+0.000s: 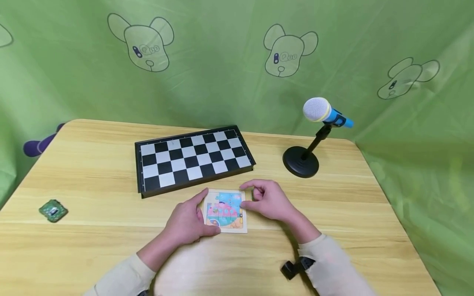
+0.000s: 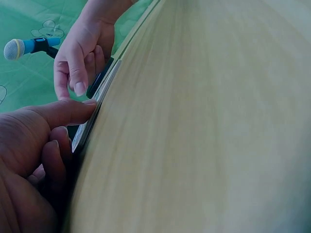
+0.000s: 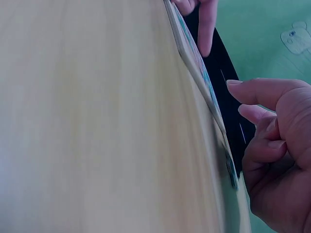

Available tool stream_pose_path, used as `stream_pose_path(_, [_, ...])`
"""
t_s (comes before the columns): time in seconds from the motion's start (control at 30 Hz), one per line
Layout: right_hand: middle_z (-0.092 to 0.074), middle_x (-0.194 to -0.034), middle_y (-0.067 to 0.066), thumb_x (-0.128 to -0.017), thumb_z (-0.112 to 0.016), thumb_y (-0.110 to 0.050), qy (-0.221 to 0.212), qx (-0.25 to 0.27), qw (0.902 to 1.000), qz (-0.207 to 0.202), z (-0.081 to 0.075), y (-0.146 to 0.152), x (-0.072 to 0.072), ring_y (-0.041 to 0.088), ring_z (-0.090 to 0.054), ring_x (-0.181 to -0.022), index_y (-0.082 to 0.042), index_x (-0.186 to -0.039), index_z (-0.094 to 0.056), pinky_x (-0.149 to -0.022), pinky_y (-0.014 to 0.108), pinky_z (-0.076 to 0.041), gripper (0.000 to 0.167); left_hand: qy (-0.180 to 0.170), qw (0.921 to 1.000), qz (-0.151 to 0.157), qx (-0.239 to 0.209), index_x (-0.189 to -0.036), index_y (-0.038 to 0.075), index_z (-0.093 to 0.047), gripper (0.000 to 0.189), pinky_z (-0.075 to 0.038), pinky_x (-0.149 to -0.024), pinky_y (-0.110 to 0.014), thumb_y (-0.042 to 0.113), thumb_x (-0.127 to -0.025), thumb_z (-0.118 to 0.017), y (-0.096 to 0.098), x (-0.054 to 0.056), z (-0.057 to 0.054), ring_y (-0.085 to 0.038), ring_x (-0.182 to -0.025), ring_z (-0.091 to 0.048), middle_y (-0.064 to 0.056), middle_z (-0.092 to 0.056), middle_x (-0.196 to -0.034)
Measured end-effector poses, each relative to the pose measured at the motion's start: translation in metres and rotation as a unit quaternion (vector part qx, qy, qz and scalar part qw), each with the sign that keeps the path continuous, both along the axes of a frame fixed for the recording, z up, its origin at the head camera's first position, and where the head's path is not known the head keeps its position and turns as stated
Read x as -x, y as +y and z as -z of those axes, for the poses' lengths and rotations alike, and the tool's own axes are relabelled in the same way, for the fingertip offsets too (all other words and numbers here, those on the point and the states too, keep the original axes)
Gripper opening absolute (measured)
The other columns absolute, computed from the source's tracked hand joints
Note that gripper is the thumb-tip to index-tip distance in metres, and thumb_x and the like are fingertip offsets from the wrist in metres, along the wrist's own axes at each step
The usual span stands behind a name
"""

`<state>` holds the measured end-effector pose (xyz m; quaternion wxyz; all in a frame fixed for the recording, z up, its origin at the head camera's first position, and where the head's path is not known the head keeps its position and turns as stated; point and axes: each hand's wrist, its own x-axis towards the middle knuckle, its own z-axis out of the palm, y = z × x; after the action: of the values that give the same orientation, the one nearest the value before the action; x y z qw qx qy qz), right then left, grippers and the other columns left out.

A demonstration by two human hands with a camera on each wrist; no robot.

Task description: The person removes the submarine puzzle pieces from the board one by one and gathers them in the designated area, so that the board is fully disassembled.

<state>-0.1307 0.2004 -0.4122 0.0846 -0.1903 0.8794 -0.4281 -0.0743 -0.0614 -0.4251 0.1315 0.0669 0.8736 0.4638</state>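
Note:
A small square jigsaw puzzle point(image 1: 224, 210) in a pale frame, its picture showing a pink submarine over blue water, lies flat on the wooden table. My left hand point(image 1: 189, 222) holds it at the left side, forefinger at the far left corner and thumb on the near edge. In the left wrist view that thumb point(image 2: 73, 112) presses on the frame. My right hand point(image 1: 270, 200) is at the puzzle's right edge, thumb and forefinger bent and apart. Seen from the right wrist, nothing shows between the right hand's fingertips point(image 3: 235, 82).
Behind the puzzle lies a black-and-white checkered game board point(image 1: 192, 158). A blue microphone point(image 1: 326, 112) on a black stand point(image 1: 300, 162) is at the back right. At the left sits a small green patterned object point(image 1: 53, 211). A green curtain point(image 1: 222, 82) hangs beyond the table's far edge.

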Motion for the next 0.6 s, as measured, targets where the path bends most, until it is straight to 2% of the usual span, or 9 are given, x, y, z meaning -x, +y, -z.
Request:
stream_pose_path(0.33, [-0.037, -0.056, -0.005, -0.076, -0.088, -0.017, -0.023, 0.004, 0.9983, -0.054, 0.002, -0.031, 0.003, 0.01, -0.036, -0.053, -0.016, -0.111, -0.074, -0.06, 0.026, -0.04, 0.038, 0.002, 1.0, 0.004, -0.002, -0.155, 0.006, -0.036, 0.114, -0.04, -0.045, -0.033, 0.032, -0.061, -0.096, -0.001, 0.0, 0.001, -0.017, -0.047, -0.052, 0.001, -0.054, -0.056])
stream_pose_path(0.6, [-0.037, -0.054, -0.005, -0.076, -0.089, -0.02, -0.033, -0.029, 0.9959, -0.079, -0.001, -0.05, 0.004, 0.008, -0.036, -0.051, -0.017, -0.111, -0.073, -0.054, 0.024, -0.037, 0.039, 0.009, 0.9999, 0.006, 0.002, -0.154, 0.007, -0.037, 0.114, -0.04, -0.046, -0.033, 0.034, -0.06, -0.096, -0.001, 0.001, 0.001, -0.016, -0.047, -0.052, 0.002, -0.054, -0.057])
